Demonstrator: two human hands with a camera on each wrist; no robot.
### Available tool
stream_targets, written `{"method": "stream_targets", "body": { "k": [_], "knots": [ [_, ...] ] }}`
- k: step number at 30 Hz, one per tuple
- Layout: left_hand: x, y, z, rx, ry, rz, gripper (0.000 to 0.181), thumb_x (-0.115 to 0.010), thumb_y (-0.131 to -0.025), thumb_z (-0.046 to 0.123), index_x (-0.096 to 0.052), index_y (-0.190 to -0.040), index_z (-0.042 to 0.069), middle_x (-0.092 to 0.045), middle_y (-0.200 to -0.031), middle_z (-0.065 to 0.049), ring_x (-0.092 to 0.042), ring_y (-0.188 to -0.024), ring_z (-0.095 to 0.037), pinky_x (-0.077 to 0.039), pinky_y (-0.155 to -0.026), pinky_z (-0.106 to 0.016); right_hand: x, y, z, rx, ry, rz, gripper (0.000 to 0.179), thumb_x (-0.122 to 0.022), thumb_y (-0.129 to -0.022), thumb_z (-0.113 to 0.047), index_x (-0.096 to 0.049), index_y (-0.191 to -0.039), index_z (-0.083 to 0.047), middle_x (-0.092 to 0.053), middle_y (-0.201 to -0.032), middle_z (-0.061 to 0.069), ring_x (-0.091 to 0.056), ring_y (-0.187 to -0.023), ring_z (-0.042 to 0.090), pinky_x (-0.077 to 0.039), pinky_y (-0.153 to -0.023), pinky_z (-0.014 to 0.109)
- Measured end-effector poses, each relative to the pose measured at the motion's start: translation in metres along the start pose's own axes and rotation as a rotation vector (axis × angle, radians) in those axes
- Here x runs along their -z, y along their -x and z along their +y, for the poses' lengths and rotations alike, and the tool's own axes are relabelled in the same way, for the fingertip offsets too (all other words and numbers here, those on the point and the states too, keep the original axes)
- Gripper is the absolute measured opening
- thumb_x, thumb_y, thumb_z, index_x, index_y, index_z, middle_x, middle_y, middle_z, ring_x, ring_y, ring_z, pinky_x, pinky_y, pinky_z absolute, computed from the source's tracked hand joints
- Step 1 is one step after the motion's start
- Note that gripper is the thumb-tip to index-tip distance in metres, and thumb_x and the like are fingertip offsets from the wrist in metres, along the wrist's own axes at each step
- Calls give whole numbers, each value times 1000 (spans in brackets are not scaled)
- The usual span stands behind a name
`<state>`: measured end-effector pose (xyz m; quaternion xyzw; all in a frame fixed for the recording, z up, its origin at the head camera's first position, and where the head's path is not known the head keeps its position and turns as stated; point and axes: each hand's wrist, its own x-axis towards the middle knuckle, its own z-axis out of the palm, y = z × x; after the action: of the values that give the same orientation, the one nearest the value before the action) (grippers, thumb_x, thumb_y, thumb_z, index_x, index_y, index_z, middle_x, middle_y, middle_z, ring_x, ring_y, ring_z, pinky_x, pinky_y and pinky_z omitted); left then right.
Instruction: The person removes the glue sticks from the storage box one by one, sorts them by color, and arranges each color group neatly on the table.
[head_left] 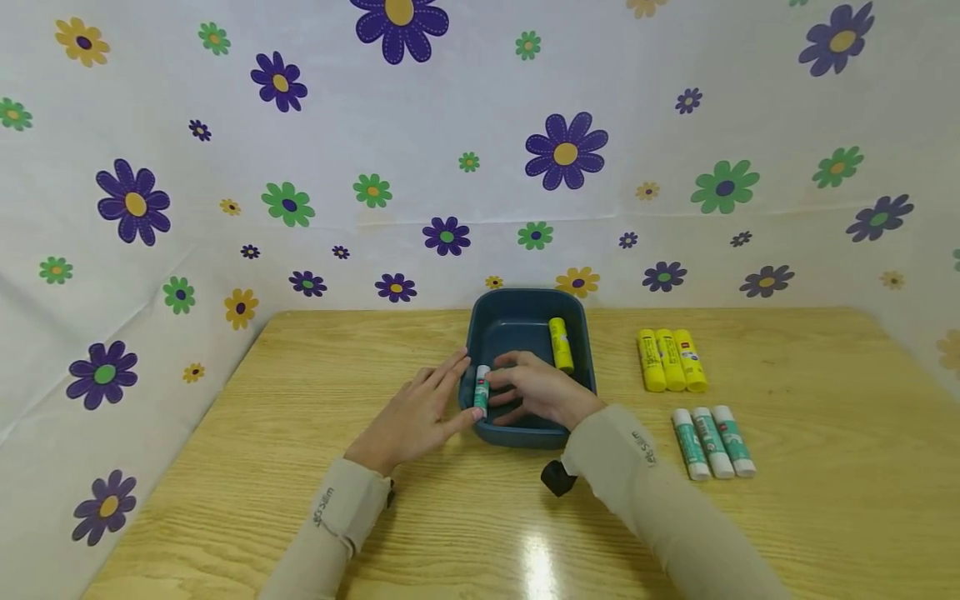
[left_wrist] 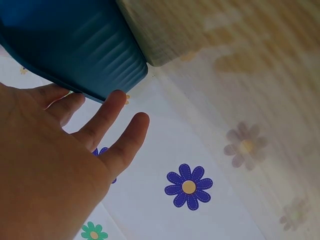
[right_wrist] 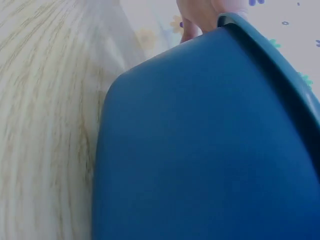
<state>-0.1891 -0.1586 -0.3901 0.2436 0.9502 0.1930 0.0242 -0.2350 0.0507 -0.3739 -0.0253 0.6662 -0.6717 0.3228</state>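
Observation:
A green-and-white glue stick [head_left: 482,392] lies along the left wall inside a dark blue bin [head_left: 517,435]. My right hand [head_left: 543,390] reaches over the near right side into the bin, fingers spread and bent, with fingertips right beside that glue stick. On the bin's left side rests my left hand [head_left: 416,417], its fingers [left_wrist: 112,107] extended along the outside and its thumb at the near left corner, close to the stick's lower end. A yellow glue stick [head_left: 560,345] leans against the right wall of the bin. The right wrist view mostly holds the bin's outer wall [right_wrist: 200,140].
Right of the bin, three yellow glue sticks [head_left: 671,360] lie side by side on the wooden table [head_left: 337,350]. Nearer me are three green-and-white glue sticks [head_left: 712,443] in a row. A flower-print cloth [head_left: 420,167] hangs behind the table.

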Motion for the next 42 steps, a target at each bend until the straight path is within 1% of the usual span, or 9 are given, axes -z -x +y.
{"method": "stream_targets", "body": {
  "k": [6,9,14,17,21,26,32,37,42],
  "knots": [
    [1,1,-1,-4,-1,4,80,-48,-103,55,-23,-162,7,-15,-169,-4,-30,-146,-39,-26,-117,-61,-4,-2,0,6,44,-10,71,-53,-104,-5,-9,-160,2,-53,-130,28,-62,-108,36,-57,-87,51],
    [1,1,-1,-4,-2,4,80,-48,-103,55,-23,-162,8,-15,-169,-4,-31,-146,-39,-26,-116,-61,-5,-2,1,17,73,-36,75,-55,-102,-1,-8,-161,1,-54,-126,27,-64,-103,32,-57,-88,50],
    [-1,-1,0,-13,0,-4,80,-47,-104,55,-22,-162,7,-15,-169,-4,-30,-146,-40,-26,-116,-61,-5,0,2,66,159,-75,70,-58,-96,7,-23,-157,2,-57,-107,18,-64,-87,23,-58,-84,45],
    [-1,-1,0,-13,-1,-5,80,-47,-104,55,-22,-162,7,-14,-169,-5,-30,-146,-40,-26,-117,-60,-4,1,3,85,182,-52,65,-60,-93,11,-33,-152,3,-55,-99,14,-62,-82,22,-59,-80,43],
    [-1,-2,0,-14,-3,-1,79,-48,-104,54,-23,-162,6,-15,-169,-5,-31,-146,-41,-26,-116,-61,1,2,2,109,178,-10,62,-61,-91,14,-40,-148,3,-52,-102,16,-60,-84,26,-60,-79,44],
    [-1,0,-1,-9,5,0,79,-49,-103,54,-24,-162,7,-15,-169,-5,-32,-145,-42,-27,-116,-62,8,5,0,125,172,11,63,-60,-90,14,-39,-149,3,-49,-111,20,-60,-91,30,-60,-80,46],
    [-1,0,-1,-2,17,2,79,-50,-103,54,-23,-162,8,-14,-169,-4,-29,-146,-42,-24,-116,-63,21,12,-3,148,180,26,65,-61,-90,13,-38,-150,3,-46,-123,25,-61,-94,33,-60,-80,46],
    [-1,0,0,-3,15,1,80,-49,-103,55,-24,-162,8,-15,-169,-3,-30,-146,-42,-24,-117,-62,30,17,-6,164,177,46,66,-61,-90,14,-37,-150,4,-45,-126,26,-62,-95,33,-61,-80,47],
    [-2,0,-1,-1,11,8,80,-50,-103,55,-24,-162,8,-15,-169,-4,-31,-146,-40,-25,-117,-61,39,22,-9,178,213,54,64,-61,-90,11,-39,-149,4,-45,-128,27,-63,-94,34,-61,-79,45]
  ]
}}
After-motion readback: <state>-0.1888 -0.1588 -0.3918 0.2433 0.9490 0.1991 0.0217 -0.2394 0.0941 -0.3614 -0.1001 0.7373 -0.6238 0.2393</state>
